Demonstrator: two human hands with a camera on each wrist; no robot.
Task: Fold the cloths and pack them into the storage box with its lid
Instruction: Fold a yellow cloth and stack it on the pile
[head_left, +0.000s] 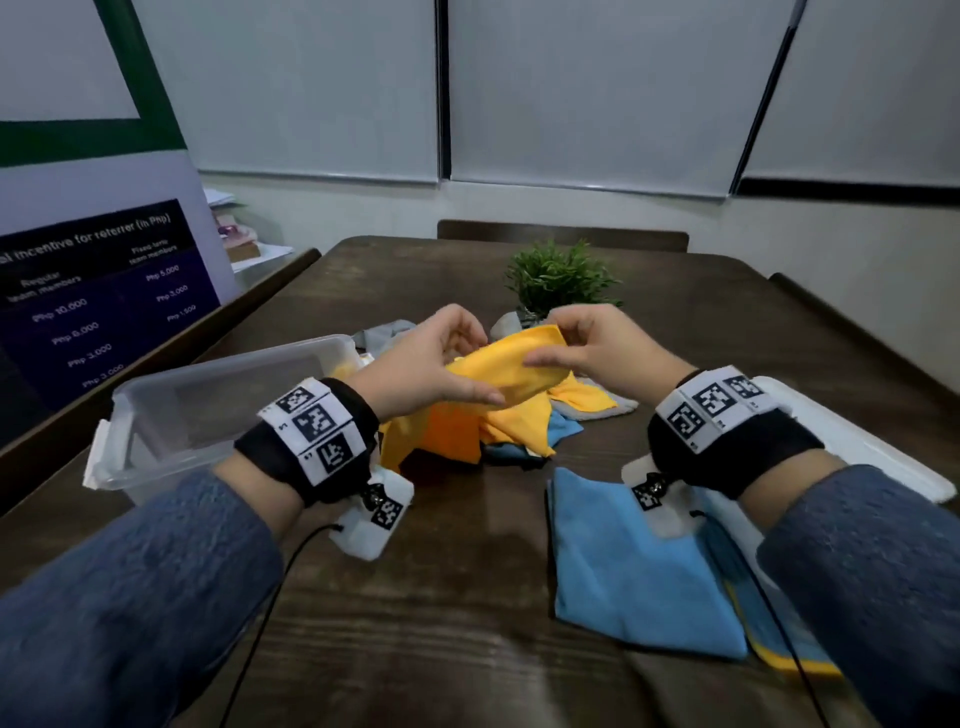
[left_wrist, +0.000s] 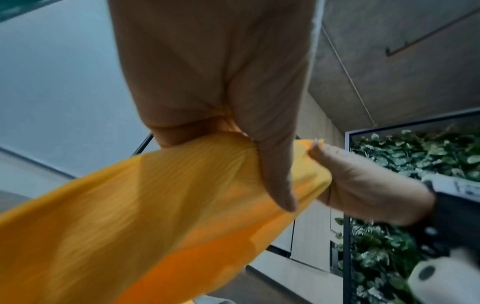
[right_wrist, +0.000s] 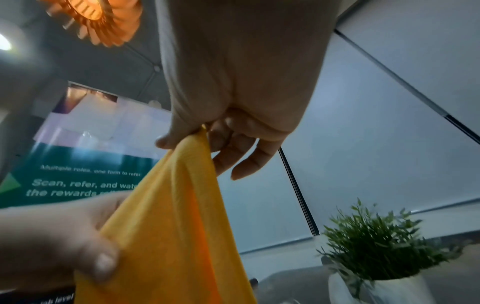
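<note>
Here both hands are holding one yellow cloth (head_left: 511, 364) up above the dark wooden worktop (head_left: 441, 597). The left hand (head_left: 415, 364) is gripping it with fingers (left_wrist: 275, 168) and thumb curled round a bunched edge; the right hand (head_left: 587, 348) is pinching its upper corner between thumb and forefinger, the other fingers (right_wrist: 249, 160) hanging loosely curled. The cloth's lower part is draping onto a heap of yellow, blue and grey cloths (head_left: 524, 431). A clear storage box (head_left: 208, 405) is standing open to the left, its white lid (head_left: 857, 447) lying to the right. A folded blue cloth (head_left: 634, 571) is lying near the front edge, and a small potted plant (head_left: 558, 280) is standing behind the heap.
</note>
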